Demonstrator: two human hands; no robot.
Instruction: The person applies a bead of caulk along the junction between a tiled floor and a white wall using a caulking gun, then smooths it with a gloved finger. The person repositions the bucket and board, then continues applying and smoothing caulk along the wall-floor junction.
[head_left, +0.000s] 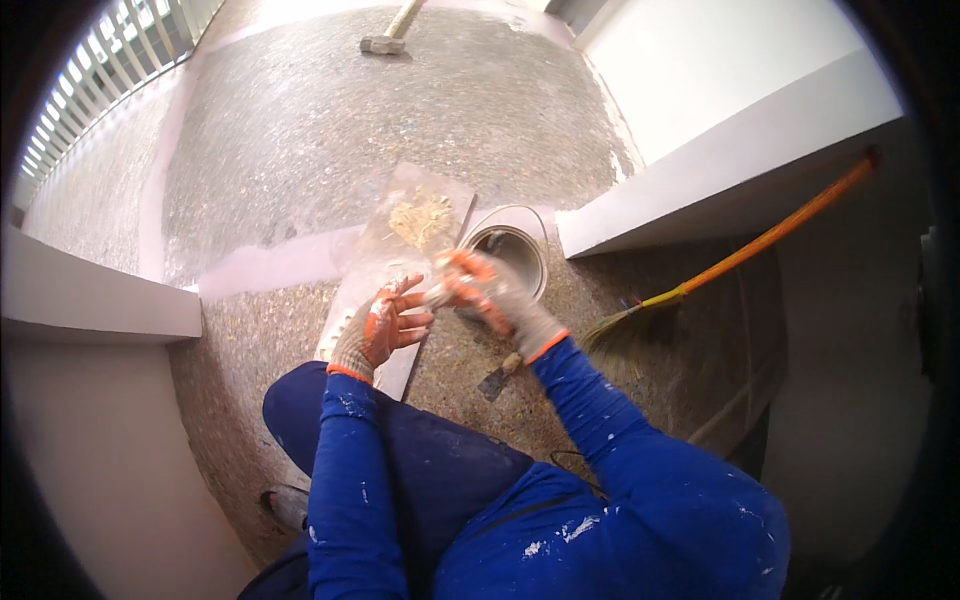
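My left hand (388,322), in a white and orange work glove smeared with white, is open with its fingers stretched toward the right hand. My right hand (487,290), gloved alike and blurred by motion, has its fingers pressed together around something small and whitish that I cannot make out. Both hands hang over a long board (460,203) coated with whitish dust. A heap of straw-coloured fibre (422,221) lies on the board beyond them. Just behind the right hand stands a metal bucket (536,262) with a wire handle, partly hidden by it.
A scraper (500,377) lies on the speckled floor below my right forearm. To the right, an orange-handled broom (735,258) leans with its bristles on the floor. A hammer (384,45) lies far ahead. Low walls flank both sides, and a railing (115,55) stands far left.
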